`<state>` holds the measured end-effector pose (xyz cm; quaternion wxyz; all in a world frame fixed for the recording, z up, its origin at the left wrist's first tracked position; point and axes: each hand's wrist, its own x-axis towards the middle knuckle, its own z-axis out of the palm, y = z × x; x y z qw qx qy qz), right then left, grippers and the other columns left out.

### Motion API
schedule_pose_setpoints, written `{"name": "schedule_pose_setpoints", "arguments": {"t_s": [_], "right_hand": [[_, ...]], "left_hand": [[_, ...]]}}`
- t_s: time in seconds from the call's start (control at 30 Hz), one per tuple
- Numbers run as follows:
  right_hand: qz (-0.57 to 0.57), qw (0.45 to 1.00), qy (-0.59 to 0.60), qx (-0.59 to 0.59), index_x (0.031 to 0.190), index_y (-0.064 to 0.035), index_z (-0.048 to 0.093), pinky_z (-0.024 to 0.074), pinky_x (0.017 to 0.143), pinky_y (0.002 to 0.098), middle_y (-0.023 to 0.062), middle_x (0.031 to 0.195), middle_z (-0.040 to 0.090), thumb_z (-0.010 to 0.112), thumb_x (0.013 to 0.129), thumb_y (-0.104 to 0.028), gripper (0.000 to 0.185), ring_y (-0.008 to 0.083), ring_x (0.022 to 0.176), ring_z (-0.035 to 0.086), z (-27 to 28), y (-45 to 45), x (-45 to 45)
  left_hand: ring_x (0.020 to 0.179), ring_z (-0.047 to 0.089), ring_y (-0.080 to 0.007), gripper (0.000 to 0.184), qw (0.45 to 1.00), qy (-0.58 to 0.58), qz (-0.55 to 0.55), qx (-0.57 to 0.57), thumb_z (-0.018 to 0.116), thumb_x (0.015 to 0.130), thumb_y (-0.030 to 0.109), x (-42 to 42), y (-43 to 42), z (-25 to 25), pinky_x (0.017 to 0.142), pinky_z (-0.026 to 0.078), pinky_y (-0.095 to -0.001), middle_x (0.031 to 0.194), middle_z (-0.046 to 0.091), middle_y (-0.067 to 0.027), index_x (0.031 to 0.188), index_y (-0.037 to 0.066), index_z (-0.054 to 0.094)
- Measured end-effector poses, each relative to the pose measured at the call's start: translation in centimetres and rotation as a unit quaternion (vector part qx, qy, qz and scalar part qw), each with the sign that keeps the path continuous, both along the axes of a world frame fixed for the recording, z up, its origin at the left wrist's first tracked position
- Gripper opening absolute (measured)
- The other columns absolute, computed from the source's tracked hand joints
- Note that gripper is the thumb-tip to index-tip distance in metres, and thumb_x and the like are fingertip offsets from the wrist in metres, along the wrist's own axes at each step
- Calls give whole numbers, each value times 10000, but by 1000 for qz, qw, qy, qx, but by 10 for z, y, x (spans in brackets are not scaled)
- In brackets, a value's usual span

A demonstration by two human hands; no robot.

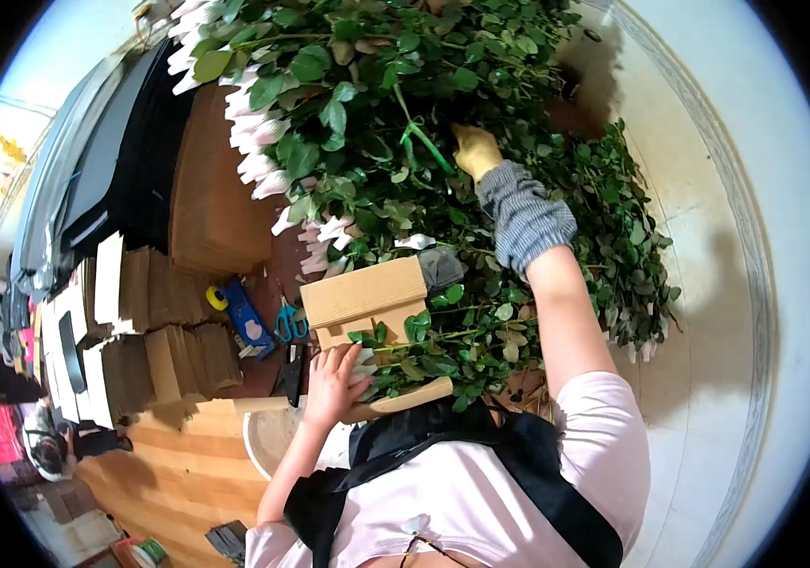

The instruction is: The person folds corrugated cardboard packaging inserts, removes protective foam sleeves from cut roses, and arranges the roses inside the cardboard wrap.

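My left hand (334, 381) is bare, its fingers stretched over the white-sleeved flower heads (363, 367) of a small bunch of leafy rose stems (438, 355). That bunch lies on a piece of cardboard, with a folded corrugated cardboard sheet (367, 289) standing just beyond it. My right hand (478, 153), in a yellow glove with a grey checked sleeve cover (526, 213), reaches into the big pile of rose stems (395, 104). Its fingers look curled among the leaves, and what they hold is hidden. A bright green forked stem (424, 142) lies beside it.
Blue-handled scissors (291, 322), a blue box (246, 317) and a black tool (290, 376) lie left of the cardboard. Stacks of cut cardboard (154, 364) stand further left. More leafy stems (627, 246) hang at the right, near the white wall (765, 142).
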<state>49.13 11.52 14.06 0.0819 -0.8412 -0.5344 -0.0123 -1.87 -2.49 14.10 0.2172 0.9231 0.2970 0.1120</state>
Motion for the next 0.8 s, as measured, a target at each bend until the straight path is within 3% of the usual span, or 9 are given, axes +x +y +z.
{"name": "schedule_pose_setpoints", "arguments": {"t_s": [0.07, 0.13, 0.2, 0.27, 0.4, 0.5, 0.6, 0.73, 0.8], "right_hand": [[66, 985, -81, 138, 1072, -63, 694, 549, 760, 444, 152, 928, 708, 670, 796, -178, 300, 361, 874, 669, 37, -32, -29], [84, 974, -146, 150, 991, -101, 729, 537, 706, 439, 110, 818, 693, 663, 794, -168, 219, 327, 810, 666, 29, -51, -30], [90, 963, -98, 234, 1011, -111, 713, 515, 749, 460, 113, 818, 675, 664, 800, -79, 219, 334, 813, 642, 48, -85, -46], [15, 977, -115, 177, 1019, -115, 711, 515, 755, 447, 106, 777, 667, 642, 823, -59, 215, 324, 779, 641, 71, -113, -57], [-21, 919, -298, 257, 989, -145, 742, 521, 911, 433, 120, 814, 702, 641, 837, -15, 224, 297, 747, 667, 139, -167, -62], [34, 950, -154, 268, 1049, -101, 702, 487, 1015, 459, 126, 941, 704, 619, 870, -8, 219, 320, 875, 666, 167, -216, -53], [22, 973, -45, 226, 1113, -89, 699, 496, 960, 400, 114, 1093, 690, 571, 896, 14, 272, 294, 971, 652, 173, -266, -53], [-49, 970, 194, 139, 1131, -69, 691, 512, 887, 312, 95, 1080, 689, 600, 909, 8, 252, 218, 989, 643, 157, -328, -59], [-8, 985, 152, 76, 1130, -74, 693, 516, 867, 324, 99, 1072, 687, 641, 891, -8, 254, 240, 953, 648, 143, -336, -76]], "left_hand": [[1080, 548, -319, 630, 1000, 4, -6, 11, 791, 755, 250, 2, 2, 4, 957, 415, -441, 1195, 587, -106, 1307, 75, 545], [1083, 548, -318, 616, 1000, -3, 6, 9, 788, 756, 248, 2, 1, 6, 956, 414, -436, 1200, 584, -107, 1299, 77, 554], [1086, 548, -319, 611, 1000, -11, 2, 5, 789, 754, 247, 1, 2, 6, 962, 411, -436, 1206, 583, -107, 1294, 77, 560], [1095, 547, -318, 617, 1000, -6, 7, -3, 791, 747, 248, -1, 0, 6, 966, 408, -431, 1213, 584, -107, 1294, 76, 562], [1087, 549, -314, 627, 1000, -18, 9, 9, 791, 742, 251, -1, 0, 3, 966, 405, -419, 1211, 588, -106, 1299, 75, 564], [1090, 549, -312, 623, 1000, -17, 16, 1, 795, 737, 256, -2, 0, 1, 963, 407, -418, 1210, 589, -103, 1290, 77, 571], [1095, 547, -318, 624, 999, -30, 16, -6, 795, 741, 264, -4, 1, -5, 964, 408, -426, 1210, 586, -108, 1292, 78, 570], [1081, 533, -333, 644, 999, -30, 14, -16, 802, 731, 249, -4, 1, -6, 967, 406, -436, 1180, 579, -122, 1303, 72, 565], [1089, 535, -324, 627, 999, -38, 13, -16, 797, 735, 241, -4, 2, -5, 974, 406, -433, 1172, 583, -118, 1292, 73, 564]]}}
